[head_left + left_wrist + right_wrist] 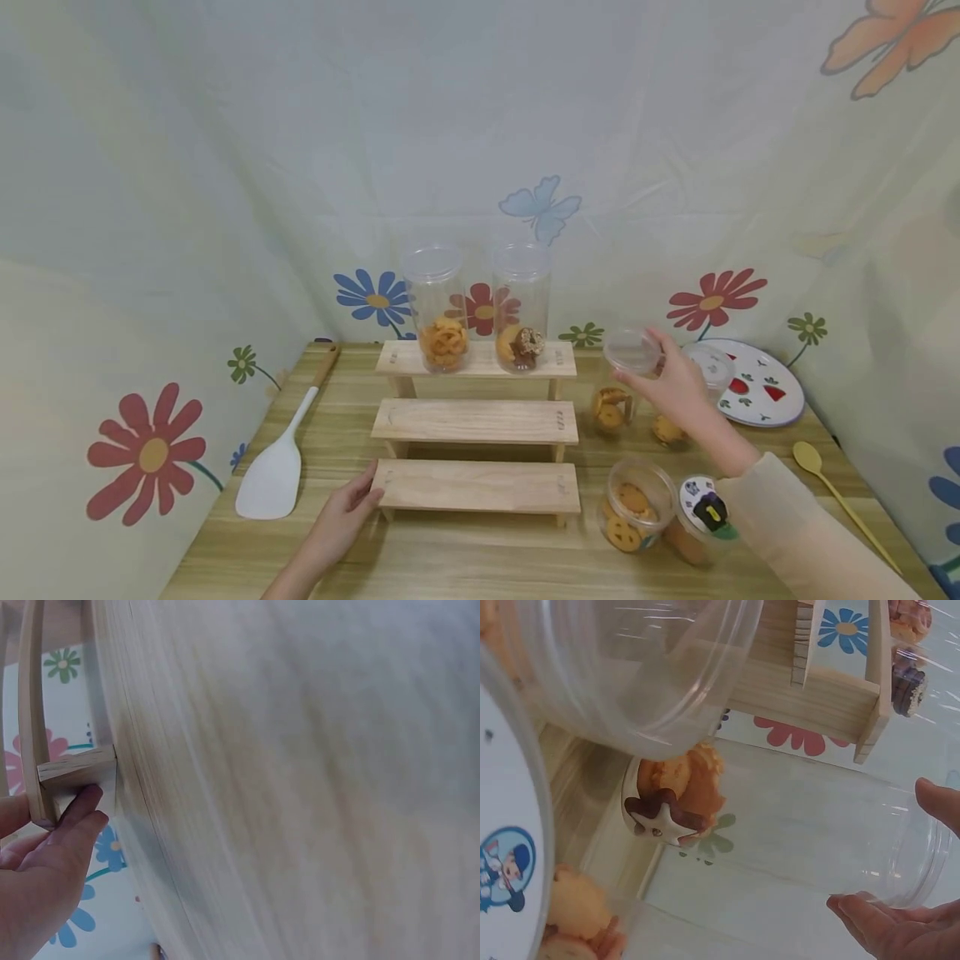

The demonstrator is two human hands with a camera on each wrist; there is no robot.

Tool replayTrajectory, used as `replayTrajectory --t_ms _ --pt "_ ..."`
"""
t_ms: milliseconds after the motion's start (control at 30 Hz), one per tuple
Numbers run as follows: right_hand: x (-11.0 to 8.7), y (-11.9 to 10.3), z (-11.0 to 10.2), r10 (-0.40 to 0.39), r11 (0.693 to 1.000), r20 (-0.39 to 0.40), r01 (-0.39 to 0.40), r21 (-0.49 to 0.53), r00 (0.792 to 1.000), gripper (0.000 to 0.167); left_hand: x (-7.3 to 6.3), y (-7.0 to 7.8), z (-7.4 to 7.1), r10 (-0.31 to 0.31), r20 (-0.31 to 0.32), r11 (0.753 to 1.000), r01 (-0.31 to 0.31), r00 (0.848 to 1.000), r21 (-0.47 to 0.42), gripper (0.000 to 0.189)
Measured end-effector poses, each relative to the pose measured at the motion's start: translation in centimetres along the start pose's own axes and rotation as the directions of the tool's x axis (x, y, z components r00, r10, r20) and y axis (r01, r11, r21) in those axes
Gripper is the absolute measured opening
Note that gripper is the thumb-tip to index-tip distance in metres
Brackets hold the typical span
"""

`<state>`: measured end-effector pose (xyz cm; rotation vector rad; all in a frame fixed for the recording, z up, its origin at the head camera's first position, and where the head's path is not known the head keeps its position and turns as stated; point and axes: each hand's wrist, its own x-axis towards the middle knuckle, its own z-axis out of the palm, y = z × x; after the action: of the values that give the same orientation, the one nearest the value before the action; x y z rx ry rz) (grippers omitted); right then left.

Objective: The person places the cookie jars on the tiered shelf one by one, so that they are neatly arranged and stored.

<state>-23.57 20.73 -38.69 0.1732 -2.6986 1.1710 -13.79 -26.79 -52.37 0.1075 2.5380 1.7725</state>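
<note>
A three-step wooden shelf stand (476,485) stands in the middle of the table. My left hand (341,518) grips the left end of its lowest board, thumb at the edge and fingers underneath, as the left wrist view shows. To the right of the stand, my right hand (678,385) holds a tall clear jar (613,407) round its lidded top, thumb on one side and fingers on the other. Cookies, one a star shape (664,817), lie in the bottom of this upright jar. Two lidded jars, one with pretzel-like cookies (444,343) and another with mixed cookies (520,346), stand on the top step.
Behind my right hand is another clear cookie jar (712,367). An open-looking jar (633,508) and a jar with a decorated lid (701,504) stand nearer. A strawberry-patterned plate (780,408) and yellow spoon (840,492) lie right; a white spatula (273,471) lies left.
</note>
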Motion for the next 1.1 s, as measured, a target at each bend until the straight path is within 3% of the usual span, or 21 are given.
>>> replayTrajectory --t_ms 700,1100 --pt "-1.8 -3.6 -3.0 -0.119 0.993 -0.068 0.118 -0.02 0.991 0.089 0.0 0.2 0.0 -0.003 0.011 1.0 0.004 1.0 -0.004 0.056" --pt "-3.1 -5.5 -4.4 -0.127 0.992 -0.071 0.128 0.006 0.989 0.091 -0.1 0.6 0.1 -0.018 -0.008 0.999 0.018 1.0 0.032 0.055"
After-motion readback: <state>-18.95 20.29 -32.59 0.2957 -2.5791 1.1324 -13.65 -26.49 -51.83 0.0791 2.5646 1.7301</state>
